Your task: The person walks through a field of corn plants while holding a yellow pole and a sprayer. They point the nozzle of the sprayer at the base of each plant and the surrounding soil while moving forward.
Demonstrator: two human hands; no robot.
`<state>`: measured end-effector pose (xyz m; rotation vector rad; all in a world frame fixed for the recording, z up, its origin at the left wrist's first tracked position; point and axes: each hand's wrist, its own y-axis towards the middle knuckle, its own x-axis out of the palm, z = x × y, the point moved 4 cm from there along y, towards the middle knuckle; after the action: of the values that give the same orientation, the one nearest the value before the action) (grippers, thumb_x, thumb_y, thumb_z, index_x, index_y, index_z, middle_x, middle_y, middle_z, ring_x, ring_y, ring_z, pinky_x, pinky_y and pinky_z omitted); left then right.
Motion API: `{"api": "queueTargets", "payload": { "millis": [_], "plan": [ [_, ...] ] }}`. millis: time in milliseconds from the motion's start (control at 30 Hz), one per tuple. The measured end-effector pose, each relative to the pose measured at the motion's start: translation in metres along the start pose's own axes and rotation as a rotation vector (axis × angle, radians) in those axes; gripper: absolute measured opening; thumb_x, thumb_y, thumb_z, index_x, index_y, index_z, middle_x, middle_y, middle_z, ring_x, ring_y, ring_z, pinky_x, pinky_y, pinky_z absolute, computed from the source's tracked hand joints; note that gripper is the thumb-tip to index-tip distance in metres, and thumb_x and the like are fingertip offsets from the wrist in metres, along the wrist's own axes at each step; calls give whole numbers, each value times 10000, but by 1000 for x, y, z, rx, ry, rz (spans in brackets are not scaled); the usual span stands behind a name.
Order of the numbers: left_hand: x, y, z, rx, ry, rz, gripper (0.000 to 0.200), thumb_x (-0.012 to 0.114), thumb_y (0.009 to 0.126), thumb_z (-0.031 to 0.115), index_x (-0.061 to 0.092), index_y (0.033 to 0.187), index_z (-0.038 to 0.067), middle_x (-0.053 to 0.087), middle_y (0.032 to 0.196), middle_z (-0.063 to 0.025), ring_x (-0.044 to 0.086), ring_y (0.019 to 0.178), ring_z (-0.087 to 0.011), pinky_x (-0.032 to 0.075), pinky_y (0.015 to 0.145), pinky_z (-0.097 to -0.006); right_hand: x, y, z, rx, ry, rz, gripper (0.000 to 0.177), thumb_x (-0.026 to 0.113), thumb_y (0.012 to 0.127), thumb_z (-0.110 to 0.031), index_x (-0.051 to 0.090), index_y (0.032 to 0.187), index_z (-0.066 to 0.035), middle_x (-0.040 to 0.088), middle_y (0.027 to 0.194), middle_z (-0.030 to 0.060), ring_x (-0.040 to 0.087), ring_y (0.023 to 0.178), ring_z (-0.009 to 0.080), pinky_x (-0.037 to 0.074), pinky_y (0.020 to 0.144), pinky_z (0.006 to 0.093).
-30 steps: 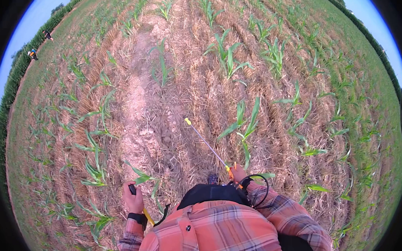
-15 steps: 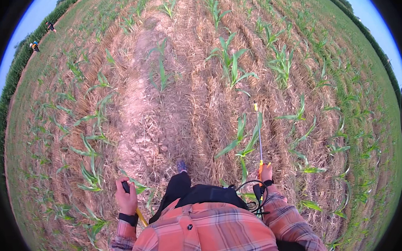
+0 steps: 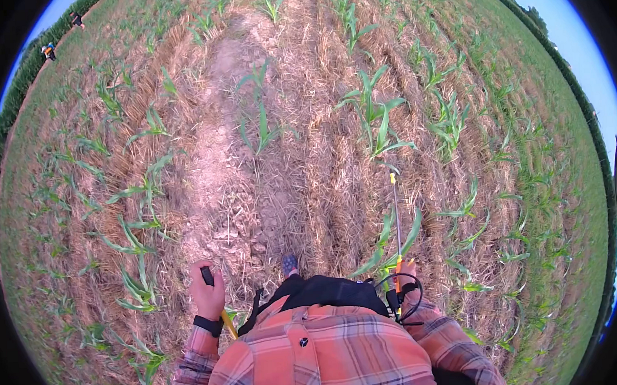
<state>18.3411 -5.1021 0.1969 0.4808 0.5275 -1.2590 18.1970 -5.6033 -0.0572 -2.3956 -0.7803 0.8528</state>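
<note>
My left hand point(image 3: 208, 293) is closed around the black grip point(image 3: 207, 275) of a pump lever, whose yellow bar point(image 3: 229, 324) runs back beside my hip. My right hand point(image 3: 407, 271) grips the orange handle of a spray wand point(image 3: 397, 223). The thin wand points forward and down, with its yellow nozzle point(image 3: 392, 178) low over the straw, just short of a young corn plant point(image 3: 381, 131). A black hose point(image 3: 414, 318) loops by my right wrist. Leaves of another corn plant point(image 3: 378, 253) stand beside the wand.
Rows of young corn point(image 3: 139, 286) rise from straw-covered soil on both sides. A bare dirt strip point(image 3: 218, 169) runs ahead, left of centre. My shoe point(image 3: 289, 265) shows in front of me. Two people point(image 3: 48, 51) are far off at the upper left, near a hedge line.
The plants ahead have slid nearer and slightly right as I move forward. My left hand has shifted a little up and right with the lever grip. The wand's nozzle sits slightly lower in view.
</note>
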Motion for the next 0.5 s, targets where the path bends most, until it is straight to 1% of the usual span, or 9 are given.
{"api": "queueTargets", "payload": {
  "millis": [33, 100, 133, 200, 233, 300, 333, 400, 500],
  "plan": [
    [-1, 10, -2, -6, 1, -1, 213, 551, 700, 5, 456, 882, 64, 393, 634, -7, 387, 585, -93, 333, 543, -228, 18, -5, -13, -58, -88, -11, 232, 435, 817, -281, 356, 871, -69, 502, 516, 108, 460, 327, 172, 344, 268, 283],
    [-1, 32, -1, 35, -32, 14, 200, 545, 710, 13, 454, 882, 63, 384, 624, -6, 383, 575, -94, 333, 536, -230, 59, -13, -41, 43, -9, -158, 235, 432, 815, -288, 372, 858, -66, 507, 520, 105, 463, 340, 165, 362, 289, 290],
    [0, 41, -1, 33, -33, 13, 200, 545, 710, 13, 454, 882, 63, 384, 624, -6, 383, 575, -94, 333, 536, -230, 76, -12, -50, 44, -11, -157, 235, 432, 815, -288, 372, 858, -66, 507, 520, 105, 463, 340, 165, 362, 289, 290],
    [2, 53, 0, 6, -5, 16, 194, 542, 714, 21, 453, 882, 60, 377, 614, -4, 378, 564, -95, 334, 528, -233, 110, -10, -58, -55, -105, -322, 161, 415, 819, -222, 390, 861, -69, 493, 519, 86, 436, 333, 161, 324, 281, 268],
    [4, 60, 0, 4, -5, 15, 194, 542, 714, 21, 453, 882, 60, 377, 614, -4, 378, 564, -95, 334, 528, -233, 123, -5, -59, -54, -107, -321, 161, 415, 819, -222, 390, 861, -69, 493, 519, 86, 436, 333, 161, 324, 281, 268],
    [5, 72, 5, 57, 49, 36, 192, 546, 719, 35, 462, 888, 67, 439, 615, -31, 431, 538, -123, 364, 515, -256, 155, -12, -86, -682, -516, -411, 167, 409, 833, -242, 396, 871, -80, 499, 531, 67, 441, 344, 137, 328, 294, 252],
    [7, 77, 3, 57, 49, 36, 192, 546, 719, 35, 462, 888, 67, 439, 615, -31, 431, 538, -123, 364, 515, -256, 163, -9, -90, -682, -516, -411, 167, 409, 833, -242, 396, 871, -80, 499, 531, 67, 441, 344, 137, 328, 294, 252],
    [12, 86, -4, -5, -27, 9, 191, 544, 719, 30, 457, 884, 69, 422, 595, -15, 418, 529, -106, 352, 499, -246, 184, -46, -130, -155, -420, -668, 190, 402, 846, -266, 391, 892, -83, 505, 550, 46, 438, 357, 103, 322, 304, 234],
    [21, 101, 13, -68, -86, 51, 194, 535, 709, 10, 455, 879, 57, 374, 603, 2, 358, 539, -89, 304, 494, -238, 209, -58, -162, -193, -444, -821, 230, 393, 850, -290, 372, 908, -68, 538, 575, 37, 474, 395, 96, 361, 341, 224]
  ]
}}
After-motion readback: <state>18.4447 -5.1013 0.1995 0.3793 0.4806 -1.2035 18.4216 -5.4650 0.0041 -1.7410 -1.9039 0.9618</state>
